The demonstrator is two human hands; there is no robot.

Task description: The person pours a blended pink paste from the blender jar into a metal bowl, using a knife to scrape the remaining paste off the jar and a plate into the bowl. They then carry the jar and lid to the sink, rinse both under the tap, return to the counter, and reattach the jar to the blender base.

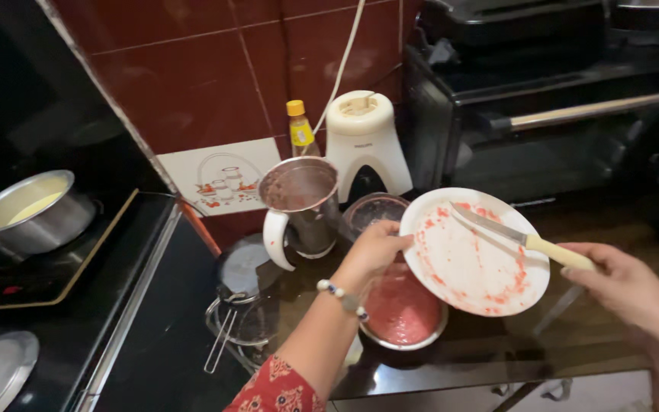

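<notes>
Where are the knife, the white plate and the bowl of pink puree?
knife point(490, 226), head view, on the middle of its metal blade.
white plate point(467, 267), head view, on its smeared inner face.
bowl of pink puree point(402, 313), head view, on the pink puree inside it.

My dark glossy countertop point(497, 347) carries a steel bowl of pink-red puree point(402, 311), a steel blender jar with white handle point(299, 210), a white blender base point(364, 141) by the red tiles, a yellow-capped bottle point(300, 130), a steel strainer point(239, 317); far left, a steel pot of pale liquid point(28, 212) on a black stovetop point(47, 267)
</notes>
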